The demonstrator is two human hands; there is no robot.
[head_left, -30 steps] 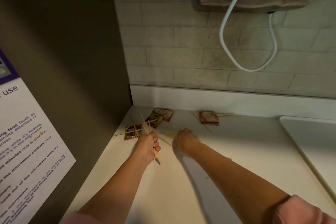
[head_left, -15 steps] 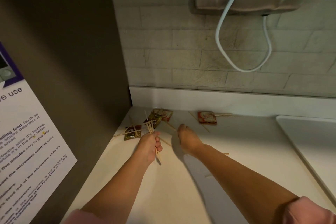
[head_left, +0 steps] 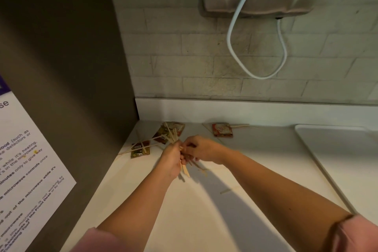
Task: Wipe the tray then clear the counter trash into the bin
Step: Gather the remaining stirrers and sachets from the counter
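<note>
Light, stiff stir sticks (head_left: 171,137) gathered at mid-frame
Best held mid-length: left hand (head_left: 170,157) clasps the bundle, right hand (head_left: 202,149) pinches one in

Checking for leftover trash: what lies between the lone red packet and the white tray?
Head view: thin wooden sticks beside the red packet, pointing toward the tray; otherwise bare counter.

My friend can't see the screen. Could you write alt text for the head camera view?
A person's left hand grips a bundle of wooden sticks above a white counter while the right hand pinches at the same bundle. Behind them, sauce packets and loose sticks lie near the brick wall, and a white tray sits at right.
</note>
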